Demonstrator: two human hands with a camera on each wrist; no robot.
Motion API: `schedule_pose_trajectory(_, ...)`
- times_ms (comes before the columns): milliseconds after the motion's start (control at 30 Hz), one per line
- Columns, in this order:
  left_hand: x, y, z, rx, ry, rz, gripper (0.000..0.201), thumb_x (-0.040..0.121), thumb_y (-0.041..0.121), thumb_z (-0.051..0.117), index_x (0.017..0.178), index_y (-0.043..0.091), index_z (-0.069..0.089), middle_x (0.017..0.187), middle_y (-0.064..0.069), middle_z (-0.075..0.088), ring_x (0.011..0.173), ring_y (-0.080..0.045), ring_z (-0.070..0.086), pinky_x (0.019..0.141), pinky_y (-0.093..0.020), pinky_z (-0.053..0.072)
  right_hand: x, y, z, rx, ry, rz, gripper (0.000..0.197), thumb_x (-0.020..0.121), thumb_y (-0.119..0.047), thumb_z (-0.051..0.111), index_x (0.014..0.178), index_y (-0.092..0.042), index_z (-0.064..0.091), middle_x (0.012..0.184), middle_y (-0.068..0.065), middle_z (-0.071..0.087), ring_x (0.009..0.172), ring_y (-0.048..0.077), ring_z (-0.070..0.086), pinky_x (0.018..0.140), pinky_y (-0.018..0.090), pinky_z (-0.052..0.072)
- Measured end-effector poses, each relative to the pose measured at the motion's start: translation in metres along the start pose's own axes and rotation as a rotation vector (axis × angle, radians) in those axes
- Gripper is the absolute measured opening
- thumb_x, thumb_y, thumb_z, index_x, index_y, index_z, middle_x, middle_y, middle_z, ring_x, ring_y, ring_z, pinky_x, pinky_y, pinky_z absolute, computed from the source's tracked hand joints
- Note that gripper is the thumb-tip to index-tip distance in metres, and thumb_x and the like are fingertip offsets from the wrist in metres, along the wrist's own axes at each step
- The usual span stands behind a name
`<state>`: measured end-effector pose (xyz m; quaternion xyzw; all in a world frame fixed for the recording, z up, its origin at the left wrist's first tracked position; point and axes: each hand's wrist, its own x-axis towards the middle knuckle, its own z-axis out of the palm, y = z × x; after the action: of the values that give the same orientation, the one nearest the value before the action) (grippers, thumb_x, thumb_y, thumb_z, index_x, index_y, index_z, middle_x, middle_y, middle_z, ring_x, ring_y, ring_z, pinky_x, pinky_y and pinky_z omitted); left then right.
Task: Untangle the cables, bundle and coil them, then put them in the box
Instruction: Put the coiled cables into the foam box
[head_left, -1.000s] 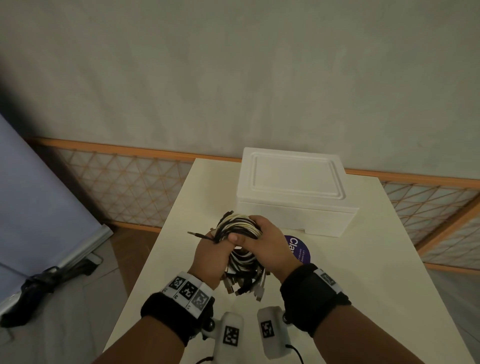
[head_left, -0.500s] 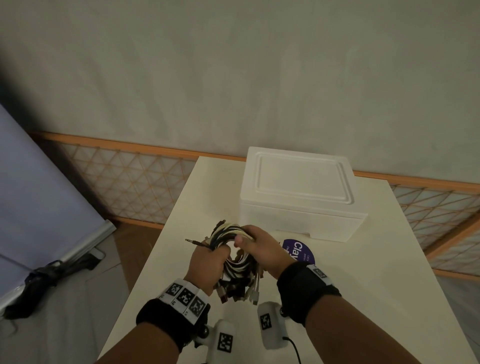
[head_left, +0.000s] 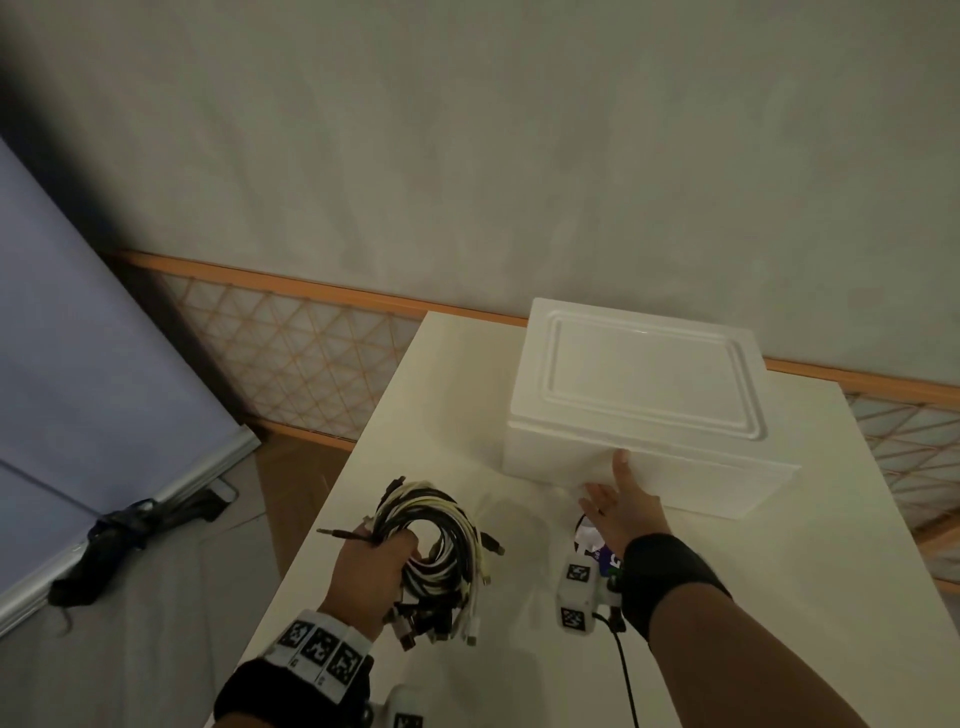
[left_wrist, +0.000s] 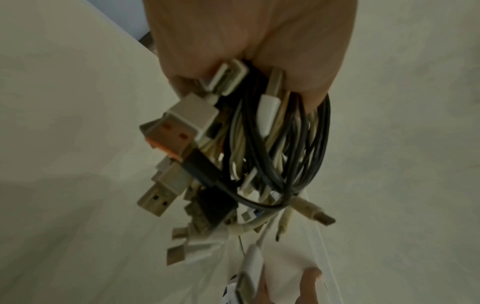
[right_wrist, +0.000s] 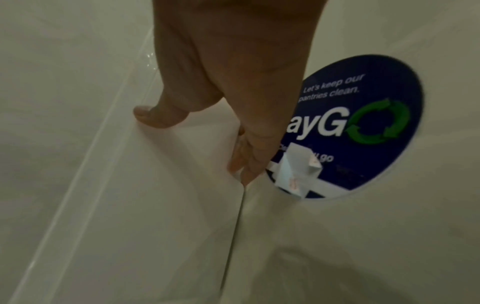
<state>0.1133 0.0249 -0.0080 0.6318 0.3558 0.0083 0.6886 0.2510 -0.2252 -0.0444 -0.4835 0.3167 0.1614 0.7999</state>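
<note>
My left hand (head_left: 371, 566) grips a coiled bundle of black and white cables (head_left: 441, 540) just above the table, with several plug ends hanging below it. In the left wrist view the cable bundle (left_wrist: 270, 148) hangs from my curled fingers (left_wrist: 317, 82). A white foam box (head_left: 639, 400) with its lid on stands at the back of the table. My right hand (head_left: 621, 499) reaches out flat to the box's front wall, its fingers straight. In the right wrist view the fingertips (right_wrist: 246, 164) touch the foam box (right_wrist: 130, 195) at its lower edge and the thumb presses the wall.
A round blue sticker (right_wrist: 363, 127) lies on the white table (head_left: 779, 597) just under my right wrist, with a small white piece of paper (right_wrist: 296, 166) on it. The table's left edge drops to the floor, where a dark strap (head_left: 119, 535) lies.
My right hand has let go of the cable bundle and moved forward and right to the box's front. The left hand alone now holds the bundle, lower and to the left.
</note>
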Motion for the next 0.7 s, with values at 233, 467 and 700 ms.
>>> schedule_pose_trajectory(233,0.000,0.009,-0.002,0.014,-0.018,0.018,0.022,0.083,0.001,0.056,0.061,0.004,0.055,0.055,-0.012,0.049,0.059,-0.026,0.049,0.063,-0.038,0.041,-0.060,0.052,-0.047,0.067,-0.098,0.087,0.035,0.086,-0.042,0.061,0.110,-0.018,0.054,0.127,0.017,0.049,0.103,0.026,0.055,0.091,0.045,0.047)
schedule_pose_trajectory(467,-0.021,0.023,0.002,0.086,-0.055,0.091,0.019,0.080,0.003,0.057,0.062,0.009,0.057,0.047,-0.001,0.053,0.059,-0.026,0.053,0.062,-0.036,0.042,-0.141,0.041,-0.050,-0.770,-0.207,0.143,0.048,0.086,-0.042,0.064,0.099,0.004,0.060,0.083,0.015,0.070,0.068,0.022,0.067,0.066,0.034,0.053)
schedule_pose_trajectory(700,-0.050,0.045,0.021,0.153,-0.329,0.272,0.031,0.062,0.024,0.068,0.092,0.016,0.070,0.087,-0.009,0.074,0.087,-0.029,0.070,0.084,-0.046,0.056,-0.175,-0.002,0.057,-1.096,-0.472,-0.748,0.069,0.072,-0.045,0.077,0.130,-0.023,0.047,0.122,-0.014,0.051,0.108,0.000,0.050,0.090,0.018,0.039)
